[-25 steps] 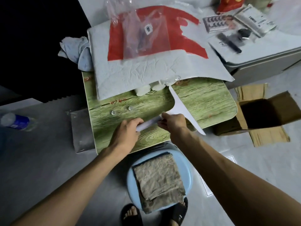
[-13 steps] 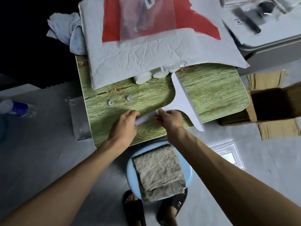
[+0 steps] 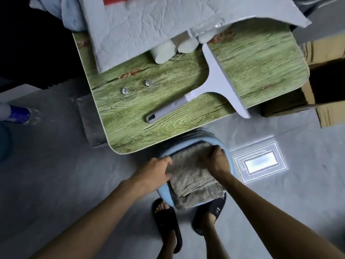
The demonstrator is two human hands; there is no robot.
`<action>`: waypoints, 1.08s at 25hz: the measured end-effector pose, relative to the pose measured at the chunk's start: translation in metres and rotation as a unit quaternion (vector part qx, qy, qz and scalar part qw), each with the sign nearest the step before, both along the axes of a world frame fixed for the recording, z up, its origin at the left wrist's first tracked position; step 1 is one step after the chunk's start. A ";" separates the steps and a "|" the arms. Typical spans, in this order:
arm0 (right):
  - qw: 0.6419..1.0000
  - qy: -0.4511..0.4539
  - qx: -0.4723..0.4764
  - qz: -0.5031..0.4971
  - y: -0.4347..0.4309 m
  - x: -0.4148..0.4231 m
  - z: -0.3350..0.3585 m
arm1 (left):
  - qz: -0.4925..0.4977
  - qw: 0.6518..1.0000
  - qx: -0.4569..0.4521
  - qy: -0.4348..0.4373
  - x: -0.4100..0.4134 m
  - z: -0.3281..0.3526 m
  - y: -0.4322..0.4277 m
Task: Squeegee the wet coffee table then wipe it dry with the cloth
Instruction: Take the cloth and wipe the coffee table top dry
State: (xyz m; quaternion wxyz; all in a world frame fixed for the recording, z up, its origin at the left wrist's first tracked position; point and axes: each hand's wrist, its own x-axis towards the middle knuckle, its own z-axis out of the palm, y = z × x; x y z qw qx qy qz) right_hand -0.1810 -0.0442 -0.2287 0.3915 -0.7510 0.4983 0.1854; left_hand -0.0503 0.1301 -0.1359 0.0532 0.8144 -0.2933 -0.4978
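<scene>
A white squeegee (image 3: 214,82) lies flat on the green wood-grain coffee table (image 3: 141,128), handle pointing toward me, blade reaching past the near right edge. No hand touches it. Below the table's near edge a folded grey-brown cloth (image 3: 194,178) lies on a light blue stool (image 3: 163,192). My left hand (image 3: 158,171) grips the cloth's left edge. My right hand (image 3: 216,161) has its fingers curled over the cloth's far right corner.
A large grey and red bag (image 3: 149,25) and white rolls (image 3: 164,50) cover the table's far half. Two clear beads (image 3: 148,82) sit mid-left. A cardboard box (image 3: 324,81) stands to the right, a bottle (image 3: 17,114) lies left, my sandalled feet (image 3: 168,221) are under the stool.
Both hands let go of the squeegee handle and dropped to the cloth on the stool. The squeegee now lies alone on the table. The view tilted downward.
</scene>
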 end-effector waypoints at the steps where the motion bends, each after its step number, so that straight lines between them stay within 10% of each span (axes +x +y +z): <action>1: 1.000 -0.005 0.007 -0.024 0.004 0.001 -0.005 | 0.009 1.000 0.016 0.007 -0.003 -0.007 0.006; 10: 0.974 -0.175 0.064 0.130 0.020 -0.030 0.118 | -0.052 0.998 -0.027 -0.006 -0.007 0.055 -0.017; 15: 0.925 -0.294 0.203 -0.126 -0.004 -0.065 0.243 | -0.099 0.978 -0.137 -0.122 -0.024 0.154 -0.060; 27: 0.910 -0.217 -0.190 -0.298 -0.084 -0.359 0.486 | -0.254 0.945 -0.205 -0.028 -0.294 0.432 -0.266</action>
